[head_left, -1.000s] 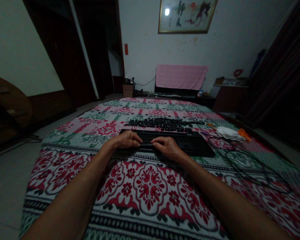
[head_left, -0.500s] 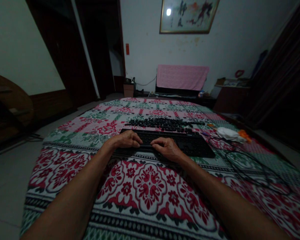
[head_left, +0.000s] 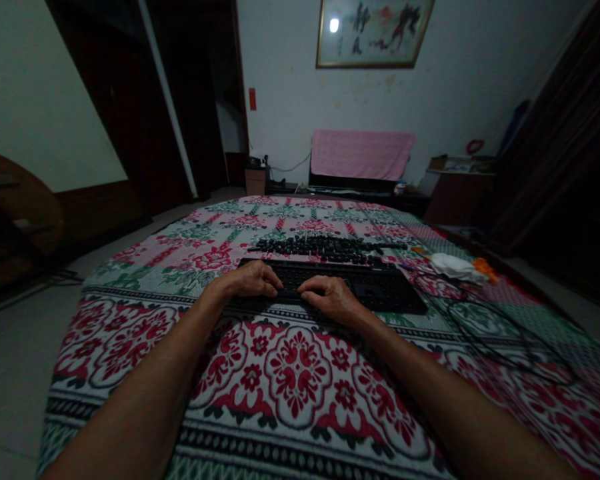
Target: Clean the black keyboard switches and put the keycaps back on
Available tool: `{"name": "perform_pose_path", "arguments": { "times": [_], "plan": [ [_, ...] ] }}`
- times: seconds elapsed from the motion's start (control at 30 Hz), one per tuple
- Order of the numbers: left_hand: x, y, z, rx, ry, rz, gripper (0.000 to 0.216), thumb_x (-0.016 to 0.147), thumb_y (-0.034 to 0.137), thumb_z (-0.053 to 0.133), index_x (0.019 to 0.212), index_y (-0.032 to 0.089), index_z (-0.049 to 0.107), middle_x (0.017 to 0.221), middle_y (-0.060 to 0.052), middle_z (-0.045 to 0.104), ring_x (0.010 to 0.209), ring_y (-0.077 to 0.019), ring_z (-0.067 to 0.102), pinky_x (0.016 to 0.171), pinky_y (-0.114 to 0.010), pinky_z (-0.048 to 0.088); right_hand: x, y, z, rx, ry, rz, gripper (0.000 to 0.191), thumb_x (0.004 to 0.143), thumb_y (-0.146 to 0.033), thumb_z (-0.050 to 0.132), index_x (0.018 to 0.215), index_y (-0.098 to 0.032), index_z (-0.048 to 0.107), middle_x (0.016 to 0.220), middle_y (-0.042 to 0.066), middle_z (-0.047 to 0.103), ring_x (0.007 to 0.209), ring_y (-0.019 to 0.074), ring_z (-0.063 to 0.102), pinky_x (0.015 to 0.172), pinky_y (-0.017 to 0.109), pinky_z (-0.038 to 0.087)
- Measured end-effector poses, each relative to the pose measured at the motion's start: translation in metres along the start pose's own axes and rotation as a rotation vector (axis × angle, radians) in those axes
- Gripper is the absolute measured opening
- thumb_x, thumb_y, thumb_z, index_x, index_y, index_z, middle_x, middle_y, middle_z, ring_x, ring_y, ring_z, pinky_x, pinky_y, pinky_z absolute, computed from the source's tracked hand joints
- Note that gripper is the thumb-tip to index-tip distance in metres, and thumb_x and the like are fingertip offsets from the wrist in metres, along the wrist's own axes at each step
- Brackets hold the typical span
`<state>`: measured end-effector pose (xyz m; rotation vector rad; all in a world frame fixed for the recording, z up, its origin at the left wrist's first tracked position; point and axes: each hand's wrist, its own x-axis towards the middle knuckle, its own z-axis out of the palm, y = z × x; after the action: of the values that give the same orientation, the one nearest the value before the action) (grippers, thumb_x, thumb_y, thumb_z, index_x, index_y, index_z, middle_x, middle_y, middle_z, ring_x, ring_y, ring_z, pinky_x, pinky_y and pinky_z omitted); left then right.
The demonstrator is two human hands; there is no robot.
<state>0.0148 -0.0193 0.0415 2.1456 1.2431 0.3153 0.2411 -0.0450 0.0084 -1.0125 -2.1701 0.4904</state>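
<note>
A black keyboard (head_left: pixel 380 287) lies flat on a bed covered with a red, white and green flowered cloth (head_left: pixel 290 380). My left hand (head_left: pixel 250 280) rests on the keyboard's left part, fingers curled down onto its near rows. Beside it, my right hand (head_left: pixel 330 297) sits close by, fingers likewise curled and pressed onto the keys near the front edge. The fingertips of both hands almost meet; anything small between them is too dark to see. Behind the keyboard lies a row of loose black keycaps (head_left: pixel 325 247).
A dark cable (head_left: pixel 485 333) loops over the cloth right of the keyboard. A crumpled white cloth (head_left: pixel 455 265) and an orange object (head_left: pixel 485 267) lie at the bed's right edge. A pink-draped cabinet (head_left: pixel 363 155) stands against the far wall; the floor (head_left: pixel 15 347) is left.
Both hands stay on the keyboard in nearly the same pose. The view has shifted slightly; nothing else has moved.
</note>
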Motion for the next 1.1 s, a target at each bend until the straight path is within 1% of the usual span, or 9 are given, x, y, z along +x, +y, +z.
{"name": "perform_pose_path", "arguments": {
  "times": [0.23,0.4,0.53,0.7,0.83,1.0,1.1],
  "plan": [
    [-0.001,0.004,-0.001,0.016,-0.032,-0.024,0.036,0.061,0.025,0.058,0.094,0.013,0.066,0.08,-0.001,0.066,0.068,-0.0124,0.056,0.06,-0.019,0.041,0.0,0.001,0.001,-0.028,0.001,-0.038,0.018,0.073,-0.017,0.054,0.083,-0.02,0.068,0.086,0.003,0.067,0.081,0.0135,0.06,0.073,0.023,0.045],
    [0.0,0.005,0.0,0.027,-0.022,-0.023,0.034,0.061,0.026,0.059,0.092,0.014,0.066,0.076,0.0,0.065,0.066,-0.0113,0.055,0.06,-0.019,0.04,0.0,-0.001,0.002,-0.058,0.021,-0.057,0.017,0.072,-0.014,0.055,0.081,-0.019,0.068,0.084,0.003,0.066,0.08,0.0137,0.059,0.072,0.024,0.044],
    [-0.002,0.007,-0.001,-0.016,-0.026,-0.03,0.033,0.061,0.026,0.06,0.091,0.014,0.066,0.073,0.001,0.065,0.065,-0.0112,0.054,0.06,-0.019,0.04,-0.001,0.0,0.003,-0.043,0.057,-0.092,0.015,0.072,-0.014,0.055,0.079,-0.019,0.068,0.081,0.003,0.065,0.078,0.0129,0.059,0.07,0.023,0.045],
    [-0.006,0.012,-0.003,-0.099,-0.042,-0.069,0.039,0.06,0.029,0.061,0.094,0.011,0.066,0.075,0.0,0.065,0.065,-0.0115,0.054,0.059,-0.019,0.041,-0.002,0.003,0.005,-0.059,0.08,-0.131,0.014,0.072,-0.013,0.056,0.078,-0.018,0.067,0.079,0.003,0.064,0.076,0.0128,0.058,0.069,0.023,0.044],
    [-0.005,0.007,-0.004,-0.062,-0.021,-0.025,0.036,0.063,0.032,0.06,0.092,0.013,0.068,0.078,-0.002,0.065,0.071,-0.0127,0.054,0.061,-0.019,0.041,-0.002,0.003,0.005,-0.079,0.082,-0.144,0.014,0.072,-0.013,0.056,0.078,-0.018,0.067,0.078,0.003,0.064,0.076,0.0129,0.057,0.069,0.024,0.044],
    [-0.004,0.005,-0.005,-0.019,0.008,0.05,0.034,0.066,0.033,0.059,0.09,0.012,0.07,0.082,-0.004,0.065,0.075,-0.014,0.055,0.065,-0.02,0.041,-0.002,0.005,0.006,-0.075,0.086,-0.157,0.014,0.072,-0.014,0.056,0.079,-0.018,0.067,0.078,0.003,0.064,0.076,0.0131,0.058,0.069,0.024,0.044],
    [-0.003,0.005,-0.004,-0.026,0.023,0.027,0.035,0.064,0.034,0.06,0.089,0.013,0.07,0.081,-0.003,0.065,0.074,-0.0142,0.055,0.064,-0.02,0.041,-0.001,0.005,0.007,-0.077,0.093,-0.161,0.015,0.072,-0.014,0.057,0.081,-0.019,0.068,0.079,0.003,0.064,0.076,0.013,0.058,0.069,0.024,0.044]
  ]
}}
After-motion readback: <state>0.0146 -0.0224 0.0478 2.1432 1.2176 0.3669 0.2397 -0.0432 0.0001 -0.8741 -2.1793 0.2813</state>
